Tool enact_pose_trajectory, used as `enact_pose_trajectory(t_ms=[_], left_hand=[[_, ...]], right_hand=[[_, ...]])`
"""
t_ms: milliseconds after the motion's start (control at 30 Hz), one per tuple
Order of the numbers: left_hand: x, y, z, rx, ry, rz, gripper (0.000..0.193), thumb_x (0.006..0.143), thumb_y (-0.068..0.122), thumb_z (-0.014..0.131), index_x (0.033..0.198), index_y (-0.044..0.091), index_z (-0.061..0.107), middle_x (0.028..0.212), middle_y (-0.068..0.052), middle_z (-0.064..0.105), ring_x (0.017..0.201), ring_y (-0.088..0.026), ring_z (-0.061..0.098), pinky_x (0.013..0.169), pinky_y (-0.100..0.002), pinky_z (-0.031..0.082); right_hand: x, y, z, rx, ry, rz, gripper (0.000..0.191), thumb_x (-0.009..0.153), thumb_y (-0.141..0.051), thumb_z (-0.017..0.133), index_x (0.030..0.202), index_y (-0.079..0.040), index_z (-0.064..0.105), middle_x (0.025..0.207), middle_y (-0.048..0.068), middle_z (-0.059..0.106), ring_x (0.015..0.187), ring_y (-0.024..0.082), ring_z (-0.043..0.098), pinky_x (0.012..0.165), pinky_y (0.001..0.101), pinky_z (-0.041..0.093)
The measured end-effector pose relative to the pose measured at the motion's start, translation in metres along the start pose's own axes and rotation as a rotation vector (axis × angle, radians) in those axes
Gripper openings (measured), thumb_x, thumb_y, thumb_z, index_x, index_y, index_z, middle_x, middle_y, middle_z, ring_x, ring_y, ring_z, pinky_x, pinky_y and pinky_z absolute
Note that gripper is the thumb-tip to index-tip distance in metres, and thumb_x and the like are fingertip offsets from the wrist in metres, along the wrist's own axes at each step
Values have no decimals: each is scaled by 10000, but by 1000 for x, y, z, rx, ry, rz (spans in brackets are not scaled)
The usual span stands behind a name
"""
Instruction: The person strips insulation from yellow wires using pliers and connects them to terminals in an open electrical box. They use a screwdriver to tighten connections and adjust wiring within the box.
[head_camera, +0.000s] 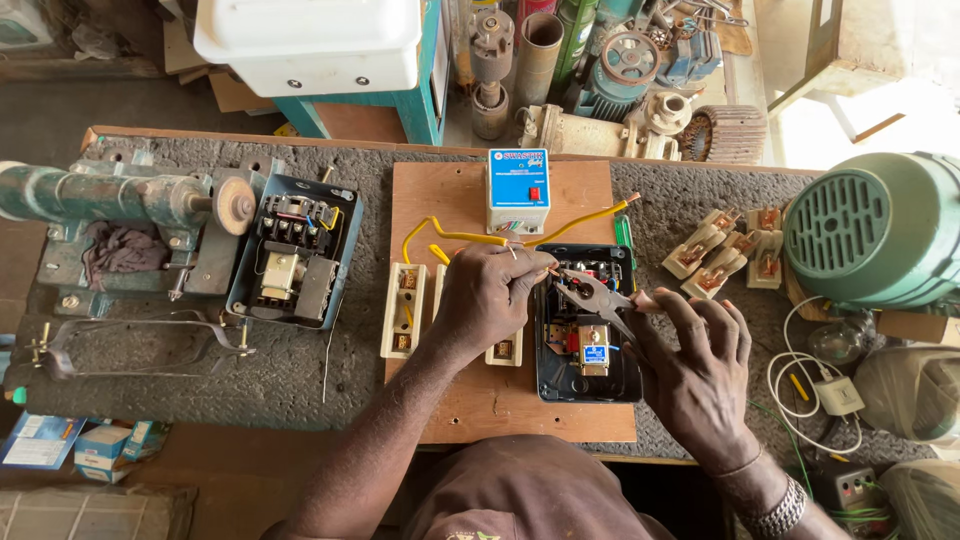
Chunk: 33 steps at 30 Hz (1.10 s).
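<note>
A person's right hand (700, 375), nearest the camera, grips the handles of metal pliers (598, 297) whose jaws meet a thin wire end. The left hand (490, 300) pinches that yellow insulated wire (450, 238) between closed fingertips, above an open black electrical starter box (588, 330) on a brown wooden board (470, 400). A blue-and-white switch unit (518, 190) sits farther back.

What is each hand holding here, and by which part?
The right hand holds pliers by their handles. The left hand pinches the end of a thin wire between its fingertips, at the plier jaws.
</note>
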<state>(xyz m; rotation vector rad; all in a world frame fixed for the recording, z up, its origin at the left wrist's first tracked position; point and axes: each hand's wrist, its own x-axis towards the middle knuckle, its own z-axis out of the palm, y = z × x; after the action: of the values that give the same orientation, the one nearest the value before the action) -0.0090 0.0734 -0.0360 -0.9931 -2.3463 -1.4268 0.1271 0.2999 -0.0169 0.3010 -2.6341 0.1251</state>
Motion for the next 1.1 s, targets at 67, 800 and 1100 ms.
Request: enact_pose_trajectory(t_ms=[67,800,1100], left_hand=[[1,1,0,2,-3,0,113,935,52,706,1013,56,788,883,-91,787,802,-214,762,734,-357,609],[5,3,-11,22,38,-16,126,909,30,697,995,54,786,823,-88,768,768,-254,745,712,-387,584],[5,2,-7,-15,45,5,124,922,28,697,1009,50,783,889,-97,783,809,-230,766,730,-359,596]], right_hand=[[1,1,0,-11,9,-2,497,858,-316,773,1323,-168,676,1362,48,489,1214,313,495,1095,513,385],[4,17,13,554,-297,47,329,873,-226,693,1165,-77,718,1331,145,615,1170,253,607,980,409,511],[7,2,0,54,-19,38,494,840,-289,753,1300,-126,677,1397,87,506,1304,320,470,1158,570,325]])
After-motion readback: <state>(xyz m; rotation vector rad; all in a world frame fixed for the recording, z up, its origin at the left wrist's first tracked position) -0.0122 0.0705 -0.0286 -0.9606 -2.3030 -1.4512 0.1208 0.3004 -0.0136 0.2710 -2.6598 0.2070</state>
